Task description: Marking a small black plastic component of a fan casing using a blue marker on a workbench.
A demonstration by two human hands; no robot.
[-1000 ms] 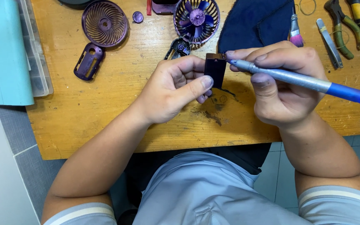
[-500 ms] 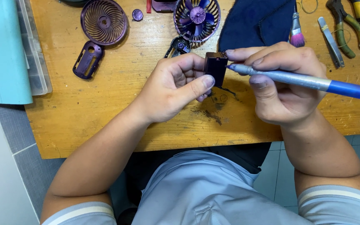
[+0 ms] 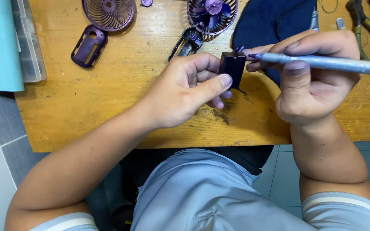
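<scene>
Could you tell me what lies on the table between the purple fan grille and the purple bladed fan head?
In the head view, only a small round purple cap sits at the top edge between the fan grille and the fan head; otherwise bare wooden table.

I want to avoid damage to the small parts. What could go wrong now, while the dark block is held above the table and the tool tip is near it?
1. The left hand pinches the small dark block only by fingertips over the wooden table; it might slip and drop.
2. The right hand points the blue-handled tool at the block's top; a slip could jab the left fingers.
3. The thin wire hanging under the block might snag.
</scene>
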